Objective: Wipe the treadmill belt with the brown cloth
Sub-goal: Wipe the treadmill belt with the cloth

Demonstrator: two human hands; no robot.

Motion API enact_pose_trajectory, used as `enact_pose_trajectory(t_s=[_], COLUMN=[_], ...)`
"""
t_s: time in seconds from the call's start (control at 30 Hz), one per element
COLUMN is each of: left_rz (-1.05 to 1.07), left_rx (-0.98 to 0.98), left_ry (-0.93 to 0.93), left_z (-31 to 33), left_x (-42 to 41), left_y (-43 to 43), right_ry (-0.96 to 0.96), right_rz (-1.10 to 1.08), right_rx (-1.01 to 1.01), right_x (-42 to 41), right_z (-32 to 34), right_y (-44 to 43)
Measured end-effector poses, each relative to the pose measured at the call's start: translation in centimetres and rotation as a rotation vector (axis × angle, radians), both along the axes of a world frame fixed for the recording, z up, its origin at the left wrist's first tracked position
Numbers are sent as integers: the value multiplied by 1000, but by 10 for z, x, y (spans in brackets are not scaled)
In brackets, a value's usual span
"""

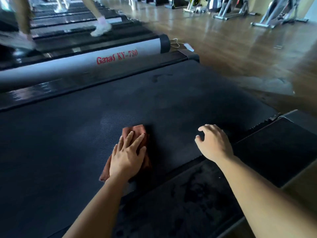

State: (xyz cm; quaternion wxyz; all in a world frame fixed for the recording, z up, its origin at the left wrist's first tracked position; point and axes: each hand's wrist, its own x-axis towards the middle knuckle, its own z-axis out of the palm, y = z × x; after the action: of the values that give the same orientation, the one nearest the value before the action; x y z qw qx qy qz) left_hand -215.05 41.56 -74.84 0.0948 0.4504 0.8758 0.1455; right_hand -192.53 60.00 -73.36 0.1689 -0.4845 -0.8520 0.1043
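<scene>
The cloth (135, 131) is laid folded on the belt (77, 134), in its near right part, and is pressed down by the left hand (127, 158). The fingers (137, 142) of that hand are laid straight and slightly spread, flat on the fabric; nothing is curled round it. Brown edges are seen beyond the fingertips and beside the wrist at the lower left. The right hand (214, 143) is held over the belt just beside its right edge, apart from the cloth, with fingers loosely bent and nothing gripped. Whether the belt is touched by it cannot be told.

The belt is dark and finely textured, and faint smudges (159, 77) are seen on it farther out. It is bordered on the right by a black side rail (197, 189), marked with dusty prints, and on the left by a glossy black strip (51, 90). Beyond that strip a grey tube (77, 67) is seen, lettered in red "Ganas KY-730". Further treadmills (77, 19) are lined up behind it. On one of them a white shoe (101, 29) of another person is seen, blurred. A wooden floor (223, 45) is spread to the right, and a white power strip (188, 46) is laid on it near the belt's far corner. Exercise bikes (229, 9) are stood along the far side of the floor.
</scene>
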Motion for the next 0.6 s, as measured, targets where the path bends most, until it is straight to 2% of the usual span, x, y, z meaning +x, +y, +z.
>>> enact_pose_trajectory(t_s=[0.1,0.33,0.6], left_rz=[75,222,246], left_rx=[-31,-33,-48], left_ry=[3,18,48], left_z=[3,1,0], left_x=[-26,-49,-79], left_y=[-2,58,139], right_ry=[-26,-87,-108], right_rz=[3,-9,-33], right_rx=[9,30,-55], right_x=[-7,-20,-43], right_z=[-2,-13,-27], right_y=[8,49,107])
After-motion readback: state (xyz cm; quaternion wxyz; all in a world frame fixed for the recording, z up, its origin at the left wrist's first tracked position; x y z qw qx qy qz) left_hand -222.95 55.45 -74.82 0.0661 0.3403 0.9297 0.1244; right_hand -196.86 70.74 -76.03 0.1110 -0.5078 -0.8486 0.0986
